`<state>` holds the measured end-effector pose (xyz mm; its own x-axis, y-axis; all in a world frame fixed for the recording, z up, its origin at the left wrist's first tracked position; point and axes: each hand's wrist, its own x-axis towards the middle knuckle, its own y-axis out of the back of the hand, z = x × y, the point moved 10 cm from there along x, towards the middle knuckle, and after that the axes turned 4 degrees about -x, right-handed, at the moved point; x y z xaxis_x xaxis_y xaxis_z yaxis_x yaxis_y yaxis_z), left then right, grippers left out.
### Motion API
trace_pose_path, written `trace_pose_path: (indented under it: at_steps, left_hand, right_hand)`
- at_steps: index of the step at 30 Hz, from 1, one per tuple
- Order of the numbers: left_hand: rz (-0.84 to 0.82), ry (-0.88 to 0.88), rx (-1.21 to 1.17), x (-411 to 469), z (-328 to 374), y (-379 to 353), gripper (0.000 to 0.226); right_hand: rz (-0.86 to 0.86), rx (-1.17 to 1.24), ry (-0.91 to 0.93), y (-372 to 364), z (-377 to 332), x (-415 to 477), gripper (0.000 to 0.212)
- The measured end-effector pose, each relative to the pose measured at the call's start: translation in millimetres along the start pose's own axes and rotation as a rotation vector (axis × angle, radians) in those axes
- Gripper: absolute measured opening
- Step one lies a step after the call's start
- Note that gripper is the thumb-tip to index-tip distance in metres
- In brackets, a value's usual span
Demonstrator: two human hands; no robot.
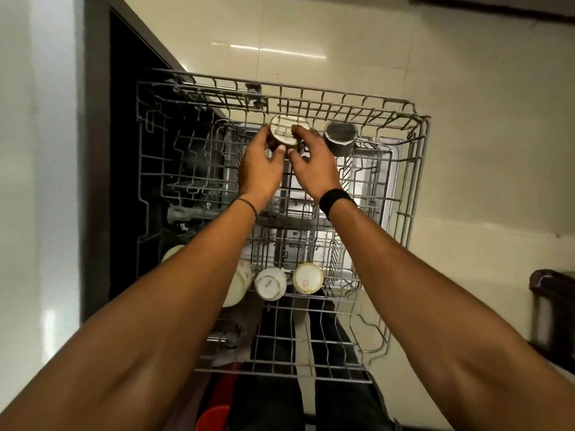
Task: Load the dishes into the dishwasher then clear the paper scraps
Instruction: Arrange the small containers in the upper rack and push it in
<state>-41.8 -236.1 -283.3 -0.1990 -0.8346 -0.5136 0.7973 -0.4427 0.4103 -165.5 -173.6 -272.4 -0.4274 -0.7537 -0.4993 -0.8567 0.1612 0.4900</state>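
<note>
While both arms stretched out over the grey wire dishwasher rack (417,188), the left hand (259,172) and right hand (314,171) gripped the same small round upturned cup with a pale base (283,132), fingers curled round its sides and thumbs on its near edge. That cup was up at the rack's far rail, roughly mid-width. Honestly couldn't tell if it was resting on the wires.

Further along the rack's far rail, toward its right side, stood a round steel cup (340,137), close but not touching. The right wrist had a black band (337,202), the left a thin dark thread (249,208).

Along the rack's near side sat an upturned white ceramic mug (270,284) and a cream round cup (308,277) side by side. A bigger cream vessel (238,287) was partly hidden by the left forearm.
</note>
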Motion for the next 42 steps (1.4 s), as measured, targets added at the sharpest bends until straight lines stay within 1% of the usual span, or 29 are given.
trace_pose_path:
  at_steps: [3,9,13,17,19,23,28,31,37,40,42]
  left_hand:
    - [-0.011,0.014,0.011,-12,6,3,0.058]
    - [-0.019,0.009,-0.094,-67,32,12,0.050]
    - [0.017,-0.021,-0.110,-120,54,23,0.048]
    - [0.080,-0.066,-0.198,-186,74,36,0.043]
    - [0.101,-0.081,-0.242,-217,79,40,0.040]
    - [0.146,-0.101,-0.342,-283,83,45,0.036]
    - [0.233,-0.120,-0.463,-344,76,53,0.037]
    - [0.278,-0.134,-0.502,-374,70,49,0.036]
    - [0.374,-0.118,-0.588,-434,49,22,0.037]
    - [0.371,-0.073,-0.658,-463,40,-4,0.029]
    - [0.384,-0.085,-0.690,-478,41,-18,0.026]
  right_hand:
    - [-0.005,0.024,0.011,11,-8,-11,0.050]
    - [-0.029,0.086,0.005,45,-17,-58,0.044]
    - [-0.038,0.119,0.027,69,-27,-105,0.041]
    - [-0.069,0.114,0.084,92,-36,-164,0.039]
    - [-0.083,0.154,0.116,103,-39,-190,0.038]
    - [-0.108,0.226,0.143,124,-42,-239,0.035]
    - [-0.160,0.222,0.221,130,-45,-279,0.032]
    - [-0.193,0.203,0.281,138,-44,-305,0.033]
    - [-0.282,0.234,0.313,149,-14,-355,0.030]
    - [-0.350,0.230,0.281,157,6,-375,0.030]
    - [-0.361,0.255,0.292,169,12,-383,0.032]
